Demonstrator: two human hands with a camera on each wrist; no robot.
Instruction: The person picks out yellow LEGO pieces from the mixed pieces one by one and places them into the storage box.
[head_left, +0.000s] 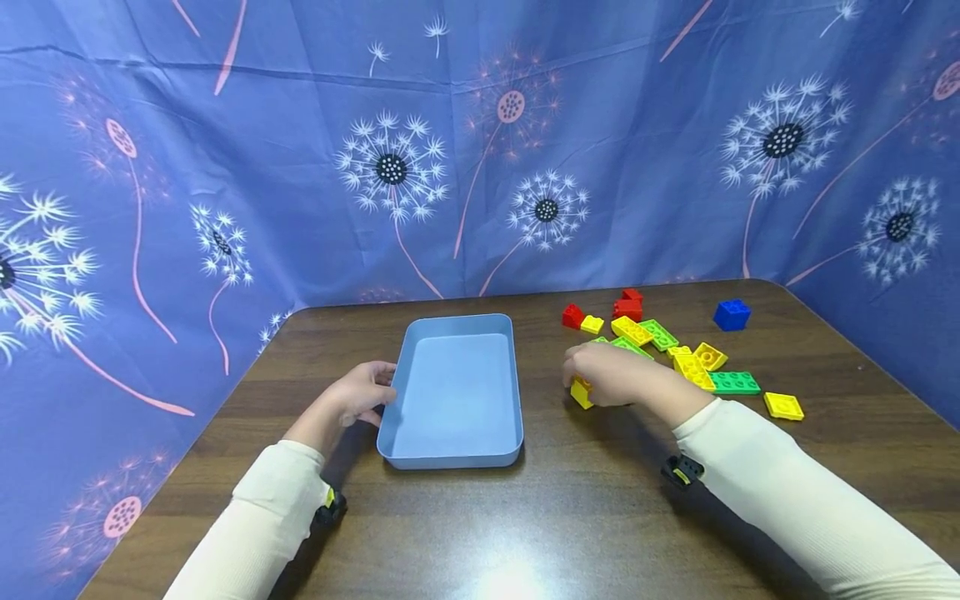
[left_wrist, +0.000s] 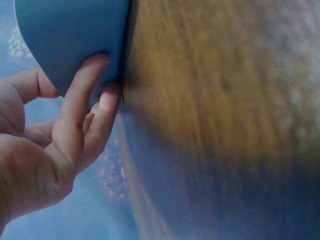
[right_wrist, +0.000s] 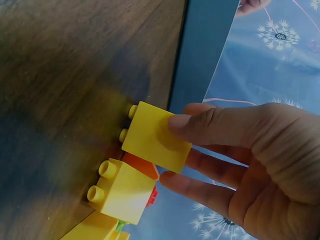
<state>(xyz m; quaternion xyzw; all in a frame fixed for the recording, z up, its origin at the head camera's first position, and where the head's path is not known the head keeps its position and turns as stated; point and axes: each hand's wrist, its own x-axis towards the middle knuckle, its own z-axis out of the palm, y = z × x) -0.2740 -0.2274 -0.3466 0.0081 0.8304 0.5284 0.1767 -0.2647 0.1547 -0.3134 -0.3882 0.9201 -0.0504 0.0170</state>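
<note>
A blue tray stands on the table, and my left hand touches its left side. In the left wrist view the fingertips of that hand rest on the tray wall, with the thumb near the rim. To the right of the tray, my right hand pinches a yellow brick. The right wrist view shows my right hand with its thumb on the face of the yellow brick. Another yellow brick is just beside it.
Red bricks, yellow bricks and green bricks lie loosely grouped right of the tray. A blue brick is near the back right, and a yellow piece lies at the right. Behind the table hangs a patterned blue cloth.
</note>
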